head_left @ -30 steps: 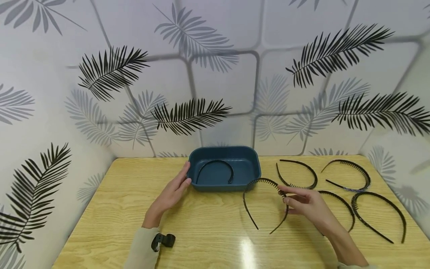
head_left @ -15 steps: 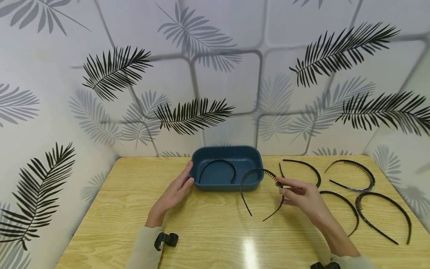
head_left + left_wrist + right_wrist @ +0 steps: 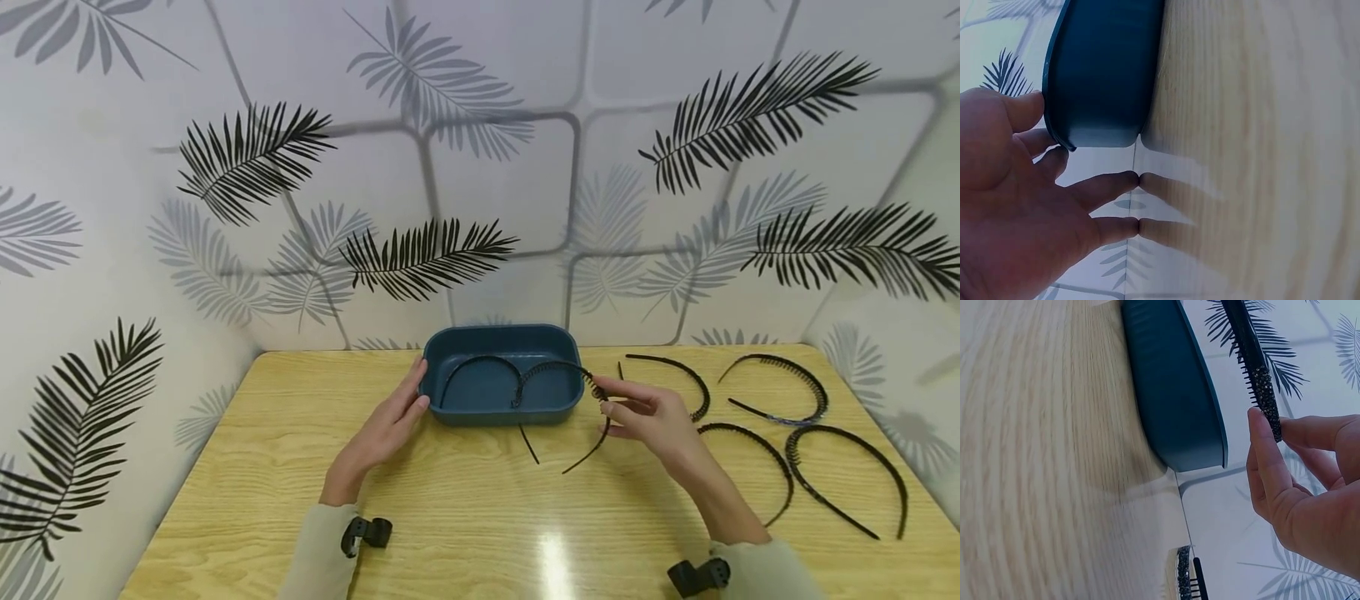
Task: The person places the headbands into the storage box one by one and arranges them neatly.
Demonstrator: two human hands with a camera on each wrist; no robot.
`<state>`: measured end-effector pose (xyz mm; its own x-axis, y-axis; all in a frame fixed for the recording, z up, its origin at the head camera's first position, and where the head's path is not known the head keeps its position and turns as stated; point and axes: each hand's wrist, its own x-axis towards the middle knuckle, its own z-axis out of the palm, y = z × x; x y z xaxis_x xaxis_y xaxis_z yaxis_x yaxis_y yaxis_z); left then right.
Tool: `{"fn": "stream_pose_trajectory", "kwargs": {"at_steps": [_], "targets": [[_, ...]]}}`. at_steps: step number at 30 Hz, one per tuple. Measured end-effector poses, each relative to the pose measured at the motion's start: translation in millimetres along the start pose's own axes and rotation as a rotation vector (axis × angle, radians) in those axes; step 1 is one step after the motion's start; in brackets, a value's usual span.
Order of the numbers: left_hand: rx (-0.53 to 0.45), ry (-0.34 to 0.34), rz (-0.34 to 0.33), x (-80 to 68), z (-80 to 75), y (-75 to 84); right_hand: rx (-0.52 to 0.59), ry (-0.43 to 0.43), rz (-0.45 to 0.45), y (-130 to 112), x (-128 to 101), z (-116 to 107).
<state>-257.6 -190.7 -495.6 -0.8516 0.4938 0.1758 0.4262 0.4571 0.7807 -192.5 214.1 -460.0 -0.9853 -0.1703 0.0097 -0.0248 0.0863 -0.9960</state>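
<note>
My right hand (image 3: pixel 652 425) pinches a black toothed headband (image 3: pixel 558 364) by one side, thumb against fingers. In the head view its arch overlaps the right part of a dark blue box (image 3: pixel 480 419), and both ends hang in front of the box's near wall. The right wrist view shows a sparkly, beaded stretch on this headband (image 3: pixel 1265 387) at the fingertips. Another black headband (image 3: pixel 480 358) lies inside the box, on the left. My left hand (image 3: pixel 386 425) rests against the box's left end, thumb at the rim (image 3: pixel 1045 100), two fingers stretched toward the tabletop.
Several more black headbands lie on the wood table (image 3: pixel 420 517) to the right: one by the box (image 3: pixel 675 363), one farther right with a bluish stretch (image 3: pixel 821 400), and two nearer the front, including the rightmost headband (image 3: pixel 885 458). A leaf-patterned wall (image 3: pixel 502 167) stands behind the box.
The right hand has carried its headband left and away from me, from beside the box's right front corner to over the box. The left hand has stayed at the box's left end.
</note>
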Motion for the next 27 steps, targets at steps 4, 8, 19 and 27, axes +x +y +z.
{"fn": "stream_pose_trajectory", "kwargs": {"at_steps": [4, 8, 19, 27], "targets": [[0.005, -0.005, 0.001, 0.7, -1.1, 2.2, 0.001, 0.002, -0.009, -1.2, 5.0, 3.8], [-0.006, -0.011, 0.005, 0.8, -1.3, 3.0, 0.006, 0.015, -0.009, -3.1, 10.2, 6.9], [0.042, 0.013, 0.025, 1.9, -0.5, -0.2, 0.014, -0.001, -0.024, -9.9, 32.0, 19.1], [0.017, 0.010, 0.034, 1.8, 0.8, 2.7, 0.054, -0.036, -0.033, -10.9, 46.3, 27.2]]}}
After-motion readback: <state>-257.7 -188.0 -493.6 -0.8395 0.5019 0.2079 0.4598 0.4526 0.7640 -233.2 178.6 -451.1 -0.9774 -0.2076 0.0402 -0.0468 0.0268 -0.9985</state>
